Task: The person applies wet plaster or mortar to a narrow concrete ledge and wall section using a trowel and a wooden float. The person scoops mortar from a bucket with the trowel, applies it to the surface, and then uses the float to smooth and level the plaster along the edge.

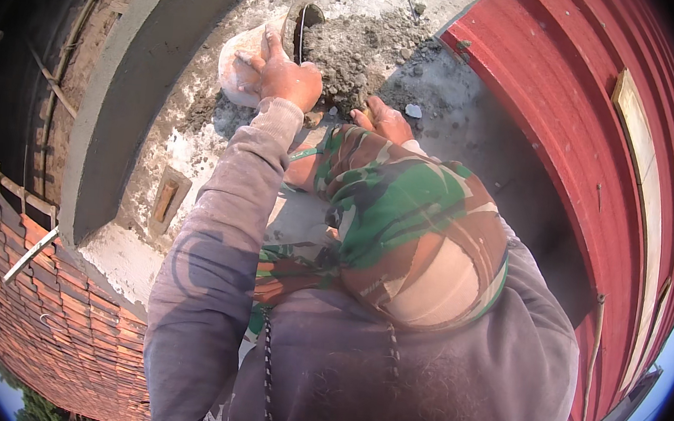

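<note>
A pale, mortar-smeared bucket (243, 51) lies tipped on its side on the concrete, its dark mouth facing the mortar. My left hand (291, 78) grips it, fingers spread over its outer wall and thumb toward the rim. Beside the mouth spreads a heap of wet grey mortar (351, 62) with pebbly lumps. At the near edge of this heap is my right hand (388, 124), fingers curled around something yellowish, mostly hidden by the hand and my knee. My raised knee in camouflage trousers (404, 193) stands between my arms.
A grey rendered low wall (112, 100) runs along the left, with orange roof tiles (60, 306) beyond it. Red corrugated sheeting (559, 94) curves along the right, bearing a wooden plank (641, 175). A small wooden-handled float (166, 200) lies near the wall. A white chip (413, 111) lies by my right hand.
</note>
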`<action>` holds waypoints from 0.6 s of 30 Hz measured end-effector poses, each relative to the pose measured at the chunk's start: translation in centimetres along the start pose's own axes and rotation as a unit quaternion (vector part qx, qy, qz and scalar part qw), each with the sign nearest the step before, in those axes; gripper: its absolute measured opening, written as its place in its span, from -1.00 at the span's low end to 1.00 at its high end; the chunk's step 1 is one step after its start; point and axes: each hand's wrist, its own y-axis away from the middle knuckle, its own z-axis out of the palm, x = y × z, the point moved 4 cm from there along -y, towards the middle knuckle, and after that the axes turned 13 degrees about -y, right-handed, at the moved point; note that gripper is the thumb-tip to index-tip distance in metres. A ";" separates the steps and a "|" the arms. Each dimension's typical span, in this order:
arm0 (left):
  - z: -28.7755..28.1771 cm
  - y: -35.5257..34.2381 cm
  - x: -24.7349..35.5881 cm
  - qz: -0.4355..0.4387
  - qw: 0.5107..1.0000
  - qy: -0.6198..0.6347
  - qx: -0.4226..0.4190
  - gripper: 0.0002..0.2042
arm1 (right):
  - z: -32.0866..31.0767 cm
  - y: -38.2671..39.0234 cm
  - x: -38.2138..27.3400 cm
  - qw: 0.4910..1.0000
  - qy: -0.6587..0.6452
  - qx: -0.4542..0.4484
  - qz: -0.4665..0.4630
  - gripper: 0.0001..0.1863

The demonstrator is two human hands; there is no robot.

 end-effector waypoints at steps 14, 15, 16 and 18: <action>0.5 0.2 -0.7 -0.013 0.999 0.031 0.000 -0.05 | -21.0 -6.9 19.3 0.930 0.250 0.221 0.154 -0.50; 0.6 0.0 -0.8 -0.015 1.000 0.022 0.006 -0.05 | -20.7 -7.5 18.4 0.940 0.184 0.214 0.191 -0.51; 0.6 0.1 -1.3 -0.028 0.999 0.018 0.000 -0.04 | -19.1 -8.1 15.0 0.947 0.114 0.200 0.226 -0.51; 0.4 -0.3 -0.9 -0.023 0.999 0.017 -0.017 -0.04 | -18.3 -6.9 13.5 0.951 0.044 0.179 0.250 -0.52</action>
